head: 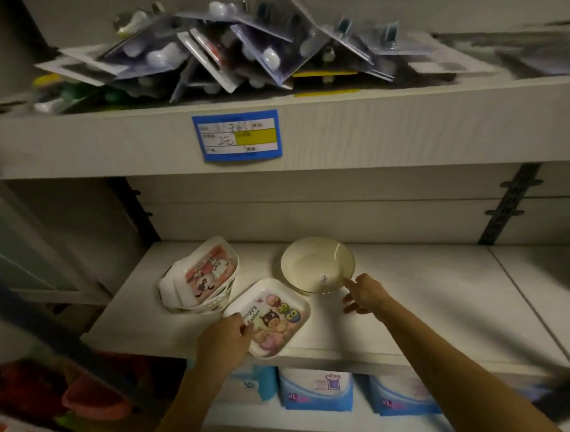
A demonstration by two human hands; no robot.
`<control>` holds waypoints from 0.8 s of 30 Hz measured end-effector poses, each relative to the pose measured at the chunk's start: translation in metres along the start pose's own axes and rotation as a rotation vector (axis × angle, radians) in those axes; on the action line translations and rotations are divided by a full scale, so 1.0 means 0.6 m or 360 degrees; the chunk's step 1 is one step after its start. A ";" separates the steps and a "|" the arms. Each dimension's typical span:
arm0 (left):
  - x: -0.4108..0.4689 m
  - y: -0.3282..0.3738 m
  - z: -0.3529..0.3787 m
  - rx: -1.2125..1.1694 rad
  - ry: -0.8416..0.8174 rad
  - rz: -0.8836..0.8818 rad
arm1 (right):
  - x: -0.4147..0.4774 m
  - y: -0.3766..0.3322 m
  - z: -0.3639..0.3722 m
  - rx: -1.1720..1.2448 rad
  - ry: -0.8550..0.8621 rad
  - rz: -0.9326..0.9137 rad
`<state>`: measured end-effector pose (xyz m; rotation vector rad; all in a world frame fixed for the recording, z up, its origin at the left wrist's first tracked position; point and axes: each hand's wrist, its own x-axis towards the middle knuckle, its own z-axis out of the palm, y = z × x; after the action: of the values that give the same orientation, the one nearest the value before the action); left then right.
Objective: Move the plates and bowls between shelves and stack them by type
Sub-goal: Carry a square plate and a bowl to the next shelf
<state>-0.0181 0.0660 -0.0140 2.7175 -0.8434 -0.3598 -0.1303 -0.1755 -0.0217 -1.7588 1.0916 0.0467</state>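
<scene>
White plastic is what the square plate (271, 317) looks made of; it is gripped at its near-left edge by the left hand (224, 341) and sits at the front of the middle shelf (412, 308). It would best be lifted level and lowered squarely onto the tilted stack of matching plates (200, 278) just beside it. The right hand (365, 294) is open, its fingertips at the rim of the round cream bowl (317, 263). "Happy" seems printed on the plate; "XL" shows on the blue packs (317, 390) below. The blue shelf label (237, 136) is illegible.
</scene>
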 end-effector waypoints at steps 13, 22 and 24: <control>0.019 -0.052 0.025 -0.0455 -0.0270 -0.0341 | 0.013 -0.008 0.038 0.0434 0.0276 0.0161; 0.056 -0.039 0.048 -0.0737 -0.0305 -0.0467 | -0.102 0.035 -0.036 0.0560 0.0418 -0.0043; 0.057 -0.031 0.044 -0.0746 -0.0293 -0.0472 | -0.129 0.041 -0.046 0.0550 0.0464 -0.0007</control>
<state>0.0106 0.0561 -0.0498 2.3821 -0.3326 -0.7727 -0.2049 -0.1487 0.0115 -1.4830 1.2214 -0.3904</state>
